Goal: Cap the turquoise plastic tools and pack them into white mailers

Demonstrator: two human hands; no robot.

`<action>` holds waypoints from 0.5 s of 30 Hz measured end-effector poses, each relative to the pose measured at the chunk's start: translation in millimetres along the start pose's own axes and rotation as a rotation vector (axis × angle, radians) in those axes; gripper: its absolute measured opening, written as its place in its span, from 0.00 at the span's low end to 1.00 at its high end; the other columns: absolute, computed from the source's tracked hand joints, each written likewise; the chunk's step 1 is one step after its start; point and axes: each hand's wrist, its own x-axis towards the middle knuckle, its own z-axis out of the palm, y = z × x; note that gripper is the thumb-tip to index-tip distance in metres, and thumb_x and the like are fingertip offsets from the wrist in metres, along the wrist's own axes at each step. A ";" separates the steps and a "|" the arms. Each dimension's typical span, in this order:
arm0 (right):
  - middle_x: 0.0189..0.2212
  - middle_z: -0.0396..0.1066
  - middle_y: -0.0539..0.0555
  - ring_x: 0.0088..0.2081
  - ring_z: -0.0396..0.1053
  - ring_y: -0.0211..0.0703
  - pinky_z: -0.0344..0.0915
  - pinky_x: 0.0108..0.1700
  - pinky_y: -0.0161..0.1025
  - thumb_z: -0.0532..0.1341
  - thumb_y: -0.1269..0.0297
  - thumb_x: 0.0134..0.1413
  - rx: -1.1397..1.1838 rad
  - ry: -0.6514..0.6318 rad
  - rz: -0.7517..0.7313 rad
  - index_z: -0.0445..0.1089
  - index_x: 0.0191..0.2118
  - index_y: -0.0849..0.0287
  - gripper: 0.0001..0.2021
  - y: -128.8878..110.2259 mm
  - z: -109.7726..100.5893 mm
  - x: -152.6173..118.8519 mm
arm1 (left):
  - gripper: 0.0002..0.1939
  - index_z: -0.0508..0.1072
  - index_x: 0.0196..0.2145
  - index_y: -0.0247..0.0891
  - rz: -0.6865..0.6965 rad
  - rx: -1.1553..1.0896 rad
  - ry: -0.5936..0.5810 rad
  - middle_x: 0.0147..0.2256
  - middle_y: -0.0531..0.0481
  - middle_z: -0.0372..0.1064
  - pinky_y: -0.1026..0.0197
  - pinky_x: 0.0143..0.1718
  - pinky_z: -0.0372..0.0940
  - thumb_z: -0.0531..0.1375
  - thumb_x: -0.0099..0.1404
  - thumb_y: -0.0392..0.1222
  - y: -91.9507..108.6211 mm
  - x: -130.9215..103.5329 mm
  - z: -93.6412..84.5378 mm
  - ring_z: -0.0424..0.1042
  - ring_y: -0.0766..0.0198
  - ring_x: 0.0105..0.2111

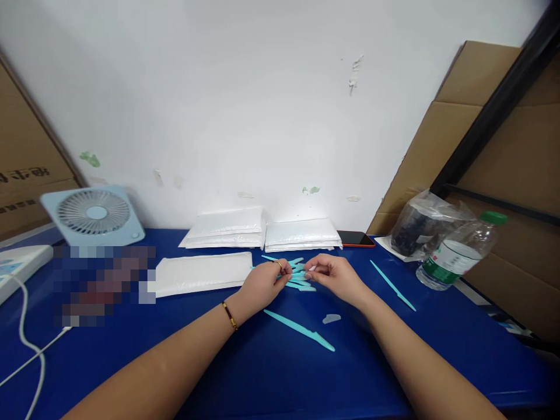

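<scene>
My left hand (261,284) is closed in a pinch on the handle of a turquoise eyebrow razor, above a fanned pile of several eyebrow razors (301,287). Facing it, my right hand (336,279) pinches a small pale piece, apparently a blade cap (312,269), at the razor's blade end. The fingers hide part of the pile. A loose clear blade cap (331,318) lies on the blue table (245,373) nearer me. Left of that cap is a single turquoise eyebrow razor (300,330), and another turquoise razor (392,285) rests off to the right.
White padded mailers (225,228) are stacked against the wall, beside a second stack (303,233) and a phone (355,238). One flat mailer (199,273) lies left of my hand. A fan (95,213) and white cable (27,321) are left; a water bottle (455,256) stands right.
</scene>
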 end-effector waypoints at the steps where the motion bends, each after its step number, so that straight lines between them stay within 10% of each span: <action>1: 0.30 0.71 0.53 0.31 0.69 0.41 0.65 0.33 0.37 0.62 0.58 0.47 -0.084 0.048 -0.035 0.70 0.36 0.58 0.11 -2.4 -5.1 -1.1 | 0.09 0.67 0.41 0.41 0.018 0.029 0.027 0.38 0.50 0.68 0.60 0.40 0.59 0.53 0.62 0.40 1.9 -0.3 -0.3 0.65 0.60 0.39; 4: 0.29 0.70 0.52 0.29 0.66 0.38 0.62 0.30 0.34 0.64 0.58 0.44 -0.240 0.008 -0.077 0.73 0.32 0.57 0.10 -10.5 -27.3 -8.7 | 0.14 0.68 0.42 0.43 0.145 0.036 -0.033 0.42 0.49 0.66 0.59 0.44 0.58 0.60 0.57 0.44 9.5 -5.6 -5.0 0.63 0.58 0.44; 9: 0.25 0.70 0.48 0.23 0.65 0.35 0.58 0.23 0.30 0.69 0.60 0.32 -0.269 -0.514 0.017 0.74 0.32 0.56 0.14 -13.3 -40.9 -22.3 | 0.10 0.72 0.35 0.42 0.273 -0.006 -0.390 0.33 0.52 0.69 0.65 0.32 0.58 0.62 0.55 0.47 17.9 -17.0 -8.7 0.67 0.64 0.33; 15: 0.22 0.70 0.47 0.23 0.65 0.35 0.55 0.23 0.29 0.61 0.72 0.38 -0.468 -0.438 0.010 0.72 0.25 0.57 0.04 -1.3 -25.0 -18.5 | 0.06 0.71 0.30 0.40 0.063 0.064 -0.303 0.28 0.52 0.69 0.65 0.26 0.54 0.59 0.58 0.44 7.8 -14.9 -2.8 0.66 0.65 0.29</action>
